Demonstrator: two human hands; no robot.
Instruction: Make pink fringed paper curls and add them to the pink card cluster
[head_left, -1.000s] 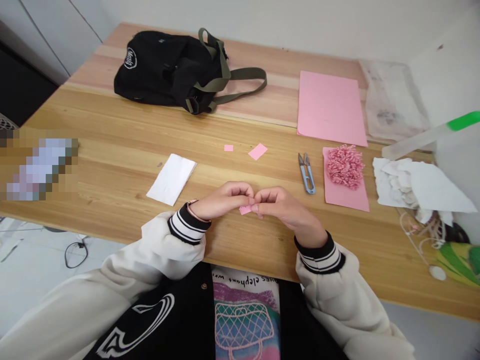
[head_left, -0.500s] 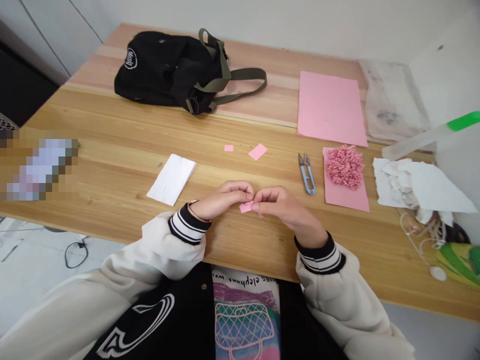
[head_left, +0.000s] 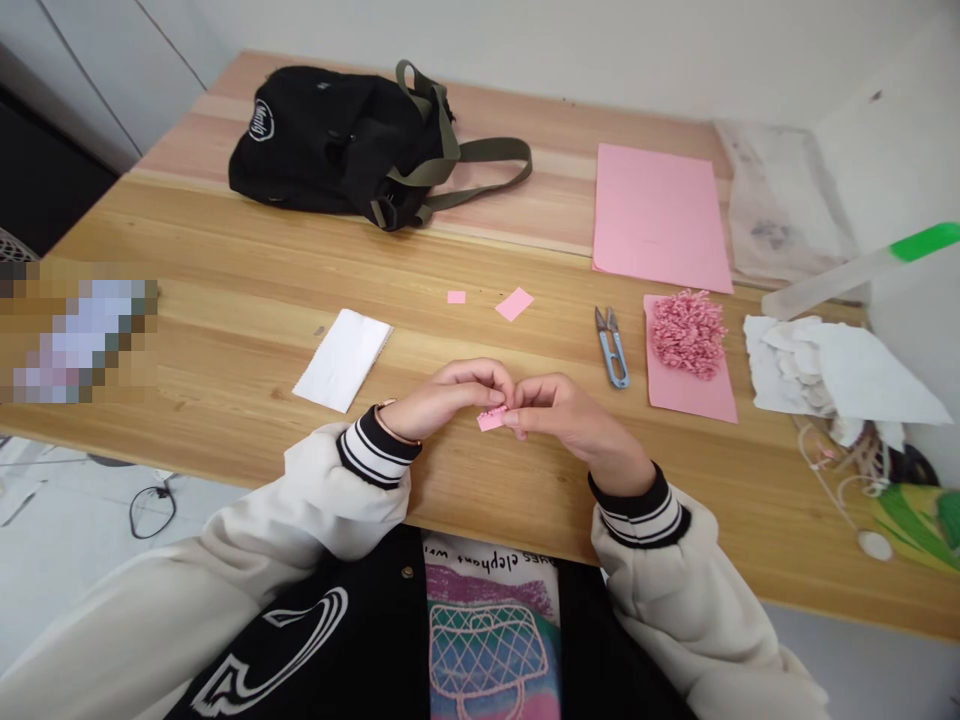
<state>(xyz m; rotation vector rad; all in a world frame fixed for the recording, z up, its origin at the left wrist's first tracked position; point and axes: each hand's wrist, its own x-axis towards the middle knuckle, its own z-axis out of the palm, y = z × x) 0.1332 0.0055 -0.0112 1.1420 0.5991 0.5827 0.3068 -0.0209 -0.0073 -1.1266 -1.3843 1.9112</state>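
As the head camera looks down on the wooden table (head_left: 247, 430), both hands meet near its front edge, around a small pink piece (head_left: 490, 422) dotted with darker pink bits along its upper side. The right hand (head_left: 556, 408) pinches the piece at its right end between thumb and forefinger. The left hand (head_left: 459, 398) has its fingers curled and its thumb at the upper edge of the piece; whether it pinches the piece or only touches it, I cannot tell. Beyond the hands lie two pink scraps, a smaller one (head_left: 456, 297) and a larger one (head_left: 514, 304). A folded white cloth (head_left: 343, 360) rests to the left. On the right, blue-handled snips (head_left: 615, 362) lie beside a pink card (head_left: 694, 397), which bears a bundle of pink stamens (head_left: 688, 333). Farther back are a large pink sheet (head_left: 660, 218) and, to the left, a black bag (head_left: 322, 140) with olive straps. Crumpled white paper (head_left: 862, 370) sits at the far right, below a green-ended tube (head_left: 832, 280).
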